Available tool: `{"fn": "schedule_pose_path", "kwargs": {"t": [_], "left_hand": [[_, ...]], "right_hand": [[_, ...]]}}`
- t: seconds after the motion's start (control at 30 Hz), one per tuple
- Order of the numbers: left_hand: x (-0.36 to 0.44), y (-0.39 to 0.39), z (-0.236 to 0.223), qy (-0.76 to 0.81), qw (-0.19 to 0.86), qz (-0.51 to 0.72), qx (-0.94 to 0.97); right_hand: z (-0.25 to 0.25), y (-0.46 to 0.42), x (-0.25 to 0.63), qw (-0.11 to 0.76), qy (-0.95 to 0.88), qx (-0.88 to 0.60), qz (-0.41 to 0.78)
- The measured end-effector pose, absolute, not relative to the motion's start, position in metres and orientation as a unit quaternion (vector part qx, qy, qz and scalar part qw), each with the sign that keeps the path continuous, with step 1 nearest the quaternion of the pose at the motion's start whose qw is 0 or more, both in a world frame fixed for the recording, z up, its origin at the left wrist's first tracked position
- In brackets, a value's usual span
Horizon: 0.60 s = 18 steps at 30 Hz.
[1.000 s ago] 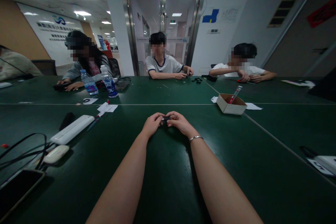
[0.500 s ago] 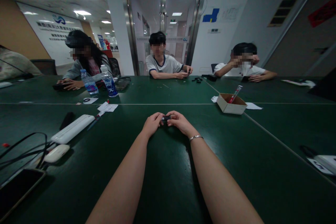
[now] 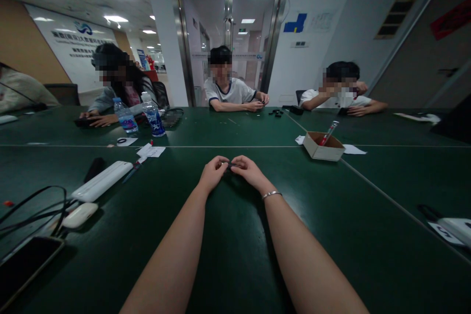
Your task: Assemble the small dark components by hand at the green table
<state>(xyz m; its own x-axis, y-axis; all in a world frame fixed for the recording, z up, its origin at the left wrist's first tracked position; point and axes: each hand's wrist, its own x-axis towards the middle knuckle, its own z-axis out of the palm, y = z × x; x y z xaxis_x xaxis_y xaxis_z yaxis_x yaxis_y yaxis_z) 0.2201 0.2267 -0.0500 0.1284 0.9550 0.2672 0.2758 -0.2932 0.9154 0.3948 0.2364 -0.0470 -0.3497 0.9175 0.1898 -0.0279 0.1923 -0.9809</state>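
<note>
Both my arms stretch over the dark green table [image 3: 235, 235], and my hands meet at its middle. Between my fingertips is a small dark object [image 3: 230, 166], mostly covered, so its kind does not show. My left hand [image 3: 214, 172] pinches its left end with thumb and fingers. On the other side my right hand [image 3: 250, 171] has its fingers closed on the right end. A silver bracelet [image 3: 272, 195] circles my right wrist.
A small cardboard box [image 3: 324, 151] with a red-and-clear tube stands ahead right. Two bottles [image 3: 153, 117] stand ahead left. Nearer on the left lie a long white device [image 3: 102, 181], a white oval case [image 3: 80, 215], cables and a phone [image 3: 29, 267]. Several people sit opposite.
My right hand has shifted slightly left and turned over the small dark object, hiding more of it. Opposite right, a person has raised a hand toward the head.
</note>
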Motion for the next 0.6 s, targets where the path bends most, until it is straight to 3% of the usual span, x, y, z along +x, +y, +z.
{"fn": "schedule_pose_path", "kwargs": {"t": [0.2,0.33,0.43,0.6], "left_hand": [[0.223,0.223,-0.050,0.509,0.280,0.441,0.684],[0.230,0.217,-0.046,0.550,0.254,0.370,0.704],[0.234,0.197,-0.038,0.552,0.252,0.328,0.724],[0.197,0.115,-0.003,0.472,0.314,0.209,0.797]], "right_hand": [[-0.050,0.230,0.376,0.405,-0.721,-0.455,0.330],[-0.050,0.224,0.370,0.440,-0.640,-0.421,0.468],[-0.045,0.214,0.375,0.419,-0.589,-0.381,0.576],[-0.031,0.167,0.425,0.372,-0.608,-0.384,0.587]]}}
